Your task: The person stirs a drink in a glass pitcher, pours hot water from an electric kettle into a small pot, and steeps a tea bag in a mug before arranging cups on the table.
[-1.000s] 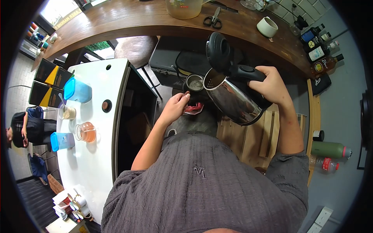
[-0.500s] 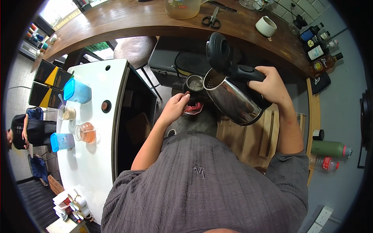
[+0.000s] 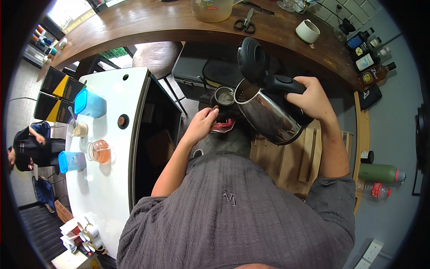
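My right hand (image 3: pixel 310 99) grips the black handle of a shiny metal kettle (image 3: pixel 271 117). The kettle is tilted to the left with its black lid (image 3: pixel 251 60) raised. Its spout is beside the rim of a small round metal cup (image 3: pixel 224 95), which has some clear liquid or shine inside. My left hand (image 3: pixel 204 123) is closed just below and left of this cup, fingers pinched at a dark part that looks like its handle. Under the cup, a red item in clear wrapping (image 3: pixel 223 125) shows near my left fingertips.
On the white table (image 3: pixel 107 188) at left stand blue-lidded containers (image 3: pixel 91 103), a jar of pinkish liquid (image 3: pixel 99 152) and a jar with a spoon. The wooden counter (image 3: pixel 170 22) holds scissors (image 3: pixel 245 22) and a white cup (image 3: pixel 307 32). Another person (image 3: pixel 33 145) is at far left.
The other person at far left has shifted posture and moved an arm. My hands and the tilted kettle have stayed almost where they were, while the view has shifted slightly.
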### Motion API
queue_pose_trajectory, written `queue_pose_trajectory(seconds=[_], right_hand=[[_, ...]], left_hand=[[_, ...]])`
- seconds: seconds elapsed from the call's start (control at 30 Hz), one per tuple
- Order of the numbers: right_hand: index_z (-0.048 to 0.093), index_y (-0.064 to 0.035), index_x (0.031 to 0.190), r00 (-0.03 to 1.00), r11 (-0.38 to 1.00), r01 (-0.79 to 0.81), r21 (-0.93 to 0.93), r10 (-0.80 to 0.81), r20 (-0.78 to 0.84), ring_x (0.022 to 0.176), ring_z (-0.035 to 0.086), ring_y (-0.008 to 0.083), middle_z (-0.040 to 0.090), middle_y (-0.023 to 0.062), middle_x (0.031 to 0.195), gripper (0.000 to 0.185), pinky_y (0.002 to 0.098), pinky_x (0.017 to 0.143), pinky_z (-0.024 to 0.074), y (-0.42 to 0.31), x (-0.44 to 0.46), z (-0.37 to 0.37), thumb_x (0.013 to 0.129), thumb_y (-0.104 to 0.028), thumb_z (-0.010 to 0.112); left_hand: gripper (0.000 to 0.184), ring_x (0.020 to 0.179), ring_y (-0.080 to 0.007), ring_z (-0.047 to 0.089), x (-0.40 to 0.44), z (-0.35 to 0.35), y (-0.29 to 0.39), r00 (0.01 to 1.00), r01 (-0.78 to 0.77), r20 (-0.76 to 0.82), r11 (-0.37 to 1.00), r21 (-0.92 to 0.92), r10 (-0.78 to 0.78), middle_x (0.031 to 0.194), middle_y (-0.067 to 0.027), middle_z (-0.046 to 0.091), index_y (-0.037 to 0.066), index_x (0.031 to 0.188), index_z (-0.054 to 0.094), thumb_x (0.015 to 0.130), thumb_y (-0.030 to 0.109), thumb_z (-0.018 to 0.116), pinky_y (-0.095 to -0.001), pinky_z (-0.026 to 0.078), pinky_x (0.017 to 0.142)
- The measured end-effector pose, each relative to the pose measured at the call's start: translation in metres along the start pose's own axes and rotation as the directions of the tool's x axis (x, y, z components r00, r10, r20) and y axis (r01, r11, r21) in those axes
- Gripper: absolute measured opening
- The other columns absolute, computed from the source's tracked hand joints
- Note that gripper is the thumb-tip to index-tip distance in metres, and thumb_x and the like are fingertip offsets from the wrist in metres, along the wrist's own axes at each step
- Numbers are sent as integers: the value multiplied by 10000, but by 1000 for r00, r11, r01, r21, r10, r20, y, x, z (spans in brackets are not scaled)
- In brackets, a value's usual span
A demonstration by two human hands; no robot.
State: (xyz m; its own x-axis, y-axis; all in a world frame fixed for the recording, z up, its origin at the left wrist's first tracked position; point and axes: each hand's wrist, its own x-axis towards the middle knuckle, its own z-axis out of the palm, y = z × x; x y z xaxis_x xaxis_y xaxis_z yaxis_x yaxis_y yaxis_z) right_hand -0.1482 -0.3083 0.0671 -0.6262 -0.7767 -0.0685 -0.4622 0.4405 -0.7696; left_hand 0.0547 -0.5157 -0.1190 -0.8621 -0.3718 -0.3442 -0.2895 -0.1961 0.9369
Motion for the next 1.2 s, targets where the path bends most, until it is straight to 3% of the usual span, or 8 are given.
queue_pose_trajectory(seconds=[0.57,0.63,0.87,0.93,1.2], right_hand=[[632,31,799,1000,1000,1,-2,-1,15,570,483,54,546,-18,615,175,238,531,395,-1,-1,1,687,-103,626],[658,65,812,1000,1000,-20,-14,20,7,594,546,81,600,35,627,247,261,563,451,-3,-1,1,658,-125,626],[657,65,811,1000,1000,-17,-23,17,24,587,534,76,589,30,618,248,254,557,444,-5,1,0,658,-127,627],[639,33,809,999,999,22,-24,-21,28,539,478,45,549,-18,605,177,227,503,381,1,2,2,695,-103,636],[641,41,820,999,1000,0,-15,1,36,601,510,59,579,-2,652,191,237,562,418,1,1,2,691,-99,641]], left_hand=[[372,558,-78,441,-2,2,-1,1000,2,-1,1000,-23,-2,636,9,472,39,752,494,982,331,499,-263,361,519],[371,557,-77,441,-2,1,-1,1000,-2,-3,1000,-18,2,635,9,472,40,752,494,982,331,499,-263,361,519],[370,556,-79,448,-4,2,-2,1000,1,-20,1000,-20,-1,634,6,479,41,750,496,980,331,502,-263,367,520],[371,556,-81,450,-5,3,-3,1000,5,-26,1000,-28,-6,634,5,482,40,748,496,980,331,502,-264,369,521],[375,559,-84,456,-6,3,-1,999,5,-43,1000,-8,-5,640,1,491,37,751,506,980,334,503,-267,373,524]])
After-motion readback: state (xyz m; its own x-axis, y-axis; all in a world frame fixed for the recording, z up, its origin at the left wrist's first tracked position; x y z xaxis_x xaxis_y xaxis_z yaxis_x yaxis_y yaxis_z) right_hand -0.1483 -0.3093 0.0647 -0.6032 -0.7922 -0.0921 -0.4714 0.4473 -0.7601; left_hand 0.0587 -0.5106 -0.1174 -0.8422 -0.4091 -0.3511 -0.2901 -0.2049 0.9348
